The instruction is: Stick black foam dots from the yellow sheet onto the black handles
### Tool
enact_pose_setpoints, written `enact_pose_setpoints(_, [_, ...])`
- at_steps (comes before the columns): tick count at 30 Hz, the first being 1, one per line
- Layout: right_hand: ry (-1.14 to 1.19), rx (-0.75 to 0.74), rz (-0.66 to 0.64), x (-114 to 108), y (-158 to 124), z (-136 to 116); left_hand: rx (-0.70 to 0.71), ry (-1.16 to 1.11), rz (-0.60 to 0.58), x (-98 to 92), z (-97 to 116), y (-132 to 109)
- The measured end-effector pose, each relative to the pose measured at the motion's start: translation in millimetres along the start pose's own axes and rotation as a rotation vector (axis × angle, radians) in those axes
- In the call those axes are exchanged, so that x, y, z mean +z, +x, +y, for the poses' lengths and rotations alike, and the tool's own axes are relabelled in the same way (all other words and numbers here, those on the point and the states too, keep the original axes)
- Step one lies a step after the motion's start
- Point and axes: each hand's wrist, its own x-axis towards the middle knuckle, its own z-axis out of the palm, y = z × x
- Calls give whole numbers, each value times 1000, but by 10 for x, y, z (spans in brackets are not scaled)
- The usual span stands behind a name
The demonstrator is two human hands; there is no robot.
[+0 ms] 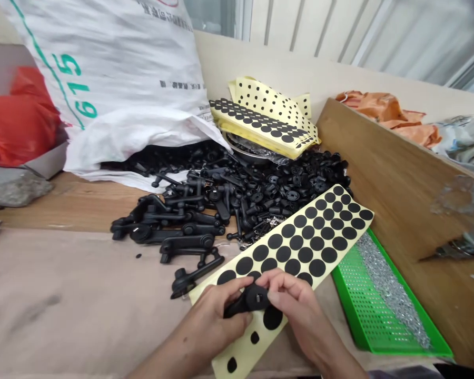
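My left hand (217,316) is closed around a black plastic crank handle (255,299), its round end turned up with a small slot in the middle. Thumb and fingers of my right hand (296,305) press together at the rim of that round end; whether a thin piece sits between them I cannot make out. Beneath both hands lies a yellow backing sheet (275,252) with rows of round black stickers. Near my hands the sheet shows bare yellow gaps and a few small black dots.
Several finished-looking black cranks (187,245) and a heap of black parts (260,184) lie beyond. A white woven sack (134,63) stands behind. More sticker sheets (268,113) rest on a bowl. On the right are a green basket (349,295) of small metal pieces and a wooden board (398,210).
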Motion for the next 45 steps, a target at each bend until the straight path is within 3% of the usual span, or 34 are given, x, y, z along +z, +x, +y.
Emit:
enact_pose_setpoints(12, [-82,-12,-11,-1,18,18,-6,10,7,-16,143,-37])
enact_pose_setpoints(20, [-118,-11,-11,-3,36,-2,30,99,15,-25,126,-29])
enact_pose_setpoints(33, [-96,-5,-58,-42,36,33,-47,96,-17,-41,185,-47])
enact_pose_setpoints(45, [-99,-6,-62,-39,52,37,-23,69,25,-57,29,-32])
